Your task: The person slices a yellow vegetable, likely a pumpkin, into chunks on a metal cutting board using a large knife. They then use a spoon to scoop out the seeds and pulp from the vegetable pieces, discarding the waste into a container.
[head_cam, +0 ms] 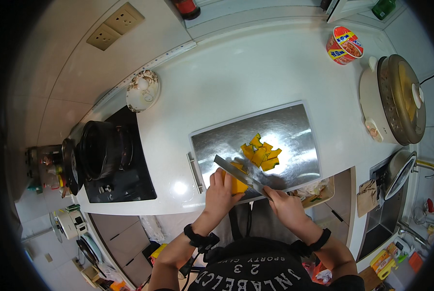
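Note:
A metal cutting board with a pale rim and a bar handle lies before me on the white counter. My left hand presses on a larger piece of pumpkin near the board's front left. In my right hand is the handle of a kitchen knife. Its broad blade slants across the pumpkin, close to my left fingers; whether the edge has entered the flesh cannot be told. Several cut pumpkin pieces with green rind lie in a small heap beyond the blade.
On the left, a dark pot stands on the black cooktop, with a patterned dish behind. An instant-noodle cup and a lidded electric cooker stand at the right. Below the board's front right edge is a bin; the sink lies farther right.

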Motion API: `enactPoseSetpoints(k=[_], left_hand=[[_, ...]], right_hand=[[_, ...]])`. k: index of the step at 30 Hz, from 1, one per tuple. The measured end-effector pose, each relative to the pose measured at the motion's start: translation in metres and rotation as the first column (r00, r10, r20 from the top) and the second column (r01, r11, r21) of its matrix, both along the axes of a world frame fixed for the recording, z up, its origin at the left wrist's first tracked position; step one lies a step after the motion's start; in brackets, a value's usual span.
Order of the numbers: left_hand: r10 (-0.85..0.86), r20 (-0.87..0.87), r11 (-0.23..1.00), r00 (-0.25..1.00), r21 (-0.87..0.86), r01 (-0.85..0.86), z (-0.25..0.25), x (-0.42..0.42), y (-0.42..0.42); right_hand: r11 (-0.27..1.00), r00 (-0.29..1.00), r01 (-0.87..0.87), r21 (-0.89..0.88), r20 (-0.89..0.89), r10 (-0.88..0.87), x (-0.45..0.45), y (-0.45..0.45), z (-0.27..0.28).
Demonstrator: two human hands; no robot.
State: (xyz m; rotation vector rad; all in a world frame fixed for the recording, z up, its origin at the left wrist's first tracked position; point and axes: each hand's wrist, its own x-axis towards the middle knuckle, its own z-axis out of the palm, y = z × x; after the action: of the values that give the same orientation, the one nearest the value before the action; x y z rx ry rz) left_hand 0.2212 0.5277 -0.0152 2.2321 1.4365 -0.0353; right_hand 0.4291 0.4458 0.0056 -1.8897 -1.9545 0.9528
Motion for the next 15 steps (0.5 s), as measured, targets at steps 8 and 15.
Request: enactPoseSetpoints(k=[8, 15], left_hand=[[-0.01, -0.019, 0.999, 1.0, -0.041, 0.009, 0.0, 0.001, 0.005], [-0.027, -0.022, 0.999, 0.999, -0.031, 0.027, -0.005, 0.0, 0.006]], right_hand=[[1.0, 0.999, -0.001, -0.023, 0.033, 0.001, -0.007, 0.004, 0.004], [0.97, 0.997, -0.007, -0.242, 0.068, 0.024, -0.015, 0.031, 0.014]])
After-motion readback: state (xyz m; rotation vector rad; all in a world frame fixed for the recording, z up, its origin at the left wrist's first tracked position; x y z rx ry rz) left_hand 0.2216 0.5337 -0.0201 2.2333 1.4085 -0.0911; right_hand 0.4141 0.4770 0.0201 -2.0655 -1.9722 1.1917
